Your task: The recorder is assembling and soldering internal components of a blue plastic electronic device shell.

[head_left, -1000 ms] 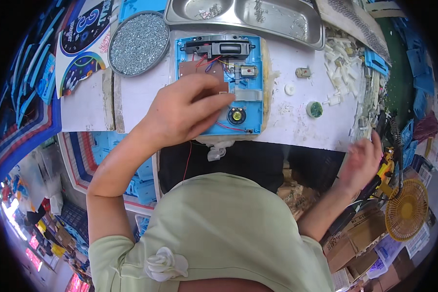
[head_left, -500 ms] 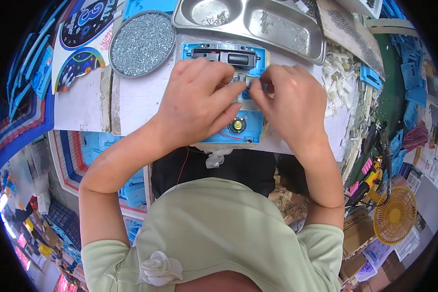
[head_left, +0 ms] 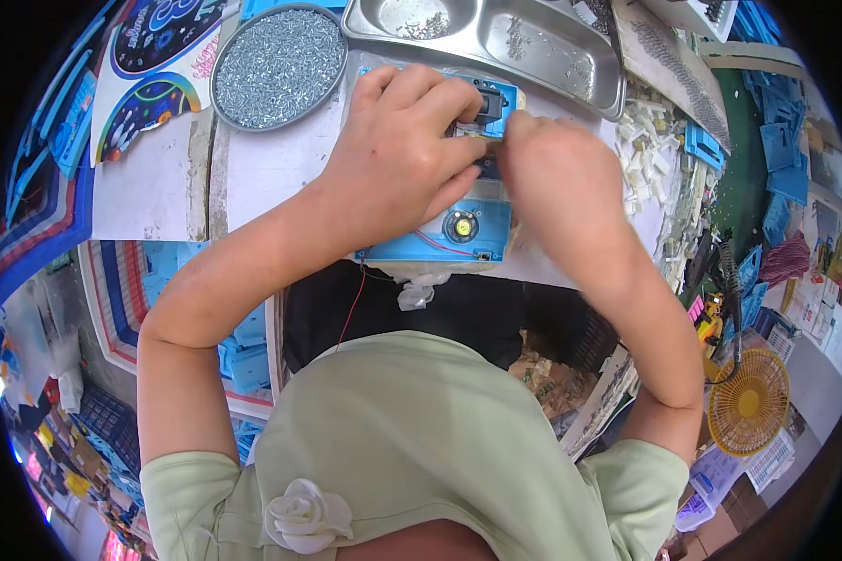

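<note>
A blue plastic housing (head_left: 402, 245) lies on the white worktop in front of me. Its far end carries a black part (head_left: 492, 105); its near end has a round black part with a yellow centre (head_left: 460, 225) and a red wire. My left hand (head_left: 398, 140) rests over the housing's left side, fingers bent and their tips together near its middle. Against the right edge, my right hand (head_left: 561, 173) is closed like a fist and slightly blurred. Both hands hide the housing's middle and whatever their fingertips hold.
A round tray of small silvery screws (head_left: 276, 70) stands at the far left. Beyond the housing sits a metal compartment tray (head_left: 482, 33) with scattered small parts. White plastic pieces (head_left: 647, 164) are heaped on the right, and a yellow fan (head_left: 748, 402) is at the lower right.
My right hand has turned into a closed, fist-like shape beside the housing, its elbow swinging outward. My left hand has moved slightly farther away, now covering much of the black part.
</note>
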`<state>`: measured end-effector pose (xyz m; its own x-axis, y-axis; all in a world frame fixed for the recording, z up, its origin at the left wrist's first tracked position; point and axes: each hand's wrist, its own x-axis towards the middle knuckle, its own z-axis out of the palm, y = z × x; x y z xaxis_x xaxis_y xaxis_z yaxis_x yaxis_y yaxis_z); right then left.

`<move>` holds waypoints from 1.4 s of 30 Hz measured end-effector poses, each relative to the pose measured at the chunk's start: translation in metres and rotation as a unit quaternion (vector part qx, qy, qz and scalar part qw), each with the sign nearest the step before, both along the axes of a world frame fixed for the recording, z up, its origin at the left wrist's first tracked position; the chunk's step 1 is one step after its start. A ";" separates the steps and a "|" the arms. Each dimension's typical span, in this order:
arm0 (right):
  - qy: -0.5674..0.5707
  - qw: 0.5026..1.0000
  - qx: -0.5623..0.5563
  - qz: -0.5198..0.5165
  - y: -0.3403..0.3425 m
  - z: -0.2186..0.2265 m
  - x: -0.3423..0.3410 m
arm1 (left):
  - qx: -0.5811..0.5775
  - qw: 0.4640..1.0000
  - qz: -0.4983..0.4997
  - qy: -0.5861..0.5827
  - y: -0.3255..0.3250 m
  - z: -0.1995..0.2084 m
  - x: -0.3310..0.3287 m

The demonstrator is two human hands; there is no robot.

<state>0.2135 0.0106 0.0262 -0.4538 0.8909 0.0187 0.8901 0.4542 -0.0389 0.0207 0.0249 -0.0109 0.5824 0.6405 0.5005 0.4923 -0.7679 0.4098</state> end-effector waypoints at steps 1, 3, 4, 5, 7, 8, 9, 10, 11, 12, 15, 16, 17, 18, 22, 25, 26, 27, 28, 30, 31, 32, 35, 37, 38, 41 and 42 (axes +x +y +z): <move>0.081 0.994 -0.064 -0.035 0.004 -0.001 0.005 | -0.014 1.000 -0.005 -0.004 0.001 0.001 -0.001; 0.237 0.947 -0.186 -0.110 0.011 -0.005 0.025 | -0.025 0.999 -0.019 -0.010 0.005 0.002 0.001; 0.287 0.926 -0.204 -0.135 0.008 -0.011 0.029 | -0.023 0.999 -0.024 -0.010 0.007 0.003 0.002; 0.337 0.902 -0.222 -0.156 0.005 -0.020 0.032 | -0.022 0.999 -0.027 -0.008 0.009 0.004 0.002; 0.374 0.889 -0.208 -0.163 0.000 -0.026 0.032 | -0.018 0.999 -0.030 -0.008 0.013 0.004 0.000; 0.388 0.882 -0.207 -0.171 -0.002 -0.028 0.031 | -0.015 0.999 -0.031 -0.006 0.016 0.003 0.000; 0.401 0.874 -0.205 -0.180 -0.004 -0.031 0.030 | -0.006 0.999 -0.043 -0.002 0.019 0.003 -0.001; 0.414 0.867 -0.203 -0.188 -0.006 -0.033 0.029 | 0.003 0.999 -0.055 0.001 0.022 0.002 -0.002; 0.401 0.879 -0.183 -0.179 -0.007 -0.034 0.027 | 0.012 0.998 -0.064 0.007 0.024 0.001 -0.002; 0.396 0.880 -0.188 -0.181 -0.008 -0.031 0.025 | 0.015 0.998 -0.065 0.007 0.026 0.000 -0.001; 0.372 0.899 -0.157 -0.171 -0.008 -0.027 0.023 | 0.021 0.997 -0.071 0.006 0.031 0.000 0.005; 0.374 0.900 -0.149 -0.169 -0.011 -0.033 0.018 | 0.017 0.997 -0.072 0.009 0.030 0.001 0.004; 0.369 0.904 -0.133 -0.169 -0.012 -0.039 0.014 | 0.019 0.997 -0.077 0.003 0.032 0.001 0.006; 0.358 0.910 -0.110 -0.177 -0.012 -0.039 0.014 | 0.023 0.997 -0.077 0.007 0.036 0.000 0.011; 0.351 0.912 -0.136 -0.164 -0.015 -0.021 0.022 | 0.017 0.997 -0.065 0.031 0.039 0.003 0.018; 0.432 0.868 -0.179 -0.169 0.010 0.009 0.070 | 0.018 0.997 -0.055 0.042 0.038 0.010 0.017; 0.466 0.845 -0.189 -0.179 0.023 0.020 0.099 | 0.017 0.998 -0.053 0.037 0.037 0.011 0.017; 0.417 0.902 0.005 -0.111 0.049 0.017 0.143 | 0.009 0.998 -0.048 0.041 0.036 0.013 0.018; 0.456 0.846 -0.089 -0.263 0.078 0.029 0.190 | 0.000 0.998 -0.044 0.046 0.036 0.014 0.017; 0.275 0.876 0.093 -0.386 0.131 0.028 0.303 | -0.015 0.998 -0.048 0.047 0.038 0.016 0.023; 0.143 0.870 0.107 -0.459 0.147 0.023 0.353 | -0.021 0.998 -0.048 0.047 0.039 0.015 0.024; 0.039 0.855 0.081 -0.511 0.160 0.007 0.411 | -0.028 0.997 -0.047 0.049 0.041 0.014 0.026; 0.019 0.771 -0.124 -0.624 0.167 0.001 0.495 | -0.031 0.997 -0.048 0.050 0.043 0.014 0.027; -0.006 0.753 -0.065 -0.655 0.169 -0.018 0.511 | -0.033 0.997 -0.036 0.060 0.040 0.016 0.022; -0.026 0.738 -0.030 -0.674 0.164 -0.022 0.528 | -0.038 0.997 -0.035 0.062 0.040 0.014 0.021; -0.041 0.671 -0.051 -0.739 0.144 -0.030 0.557 | -0.043 0.996 -0.033 0.070 0.040 0.014 0.018; -0.044 0.633 -0.036 -0.772 0.132 -0.034 0.563 | -0.043 0.996 -0.038 0.073 0.040 0.014 0.017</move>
<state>0.7766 0.1423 -0.0079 0.9623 0.2717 -0.0124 0.2719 -0.9598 0.0696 0.0381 0.0649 0.0032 0.6938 0.6287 0.3513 0.4934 -0.7703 0.4040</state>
